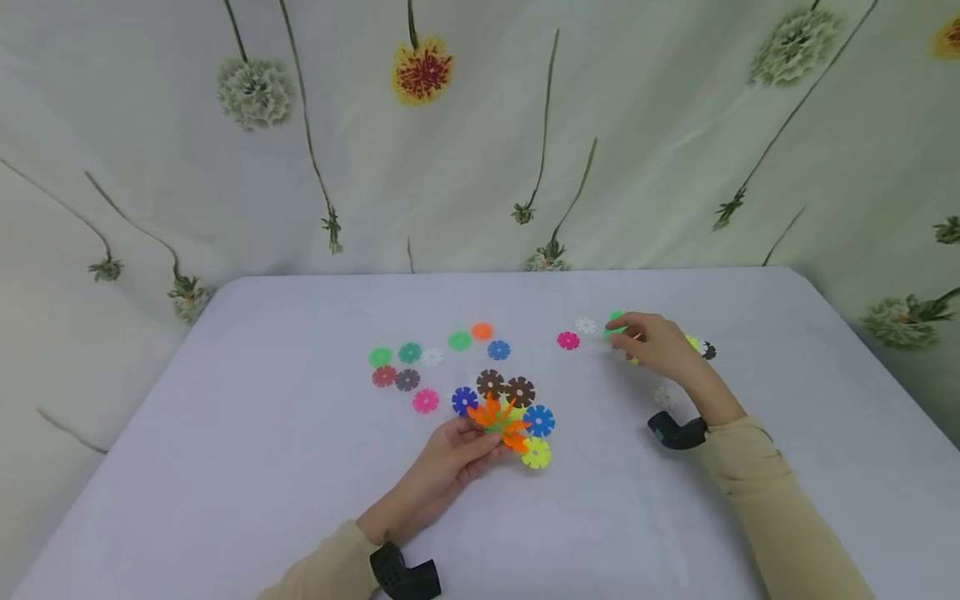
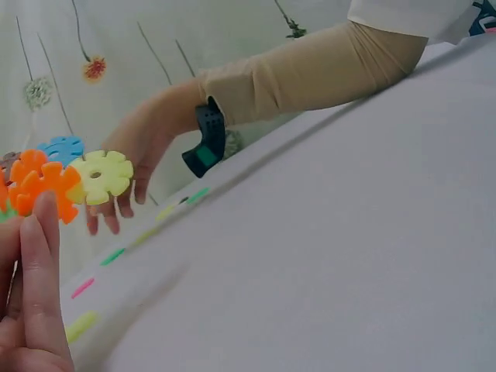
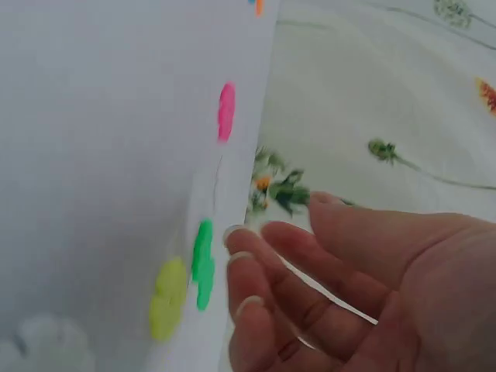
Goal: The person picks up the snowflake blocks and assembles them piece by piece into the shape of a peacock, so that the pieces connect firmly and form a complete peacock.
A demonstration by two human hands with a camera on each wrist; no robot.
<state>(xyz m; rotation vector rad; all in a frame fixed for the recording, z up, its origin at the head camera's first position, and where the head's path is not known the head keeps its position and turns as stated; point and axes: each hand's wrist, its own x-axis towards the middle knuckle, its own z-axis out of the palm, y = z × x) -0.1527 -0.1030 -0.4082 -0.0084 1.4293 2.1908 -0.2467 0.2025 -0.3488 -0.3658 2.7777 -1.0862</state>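
Note:
My left hand (image 1: 457,457) pinches a cluster of joined notched plastic discs, raised above the table. Its orange discs (image 1: 495,417) stand upright around a bit of green, with brown discs (image 1: 520,392), a blue disc (image 1: 538,421) and a yellow disc (image 1: 536,452) around them. Whether the dark blue disc (image 1: 465,402) belongs to the cluster, I cannot tell. Over the right-hand loose discs hovers my right hand (image 1: 655,343), its fingers loosely bent and holding nothing. In the right wrist view, a green disc (image 3: 203,263) and a yellow disc (image 3: 168,298) lie near its fingertips.
Loose discs lie flat at the left of the table (image 1: 225,467), among them a red disc (image 1: 384,376) and a pink disc (image 1: 426,401). Another pink disc (image 1: 568,340) lies left of my right hand. A flower-patterned cloth (image 1: 465,167) hangs behind the table's far edge.

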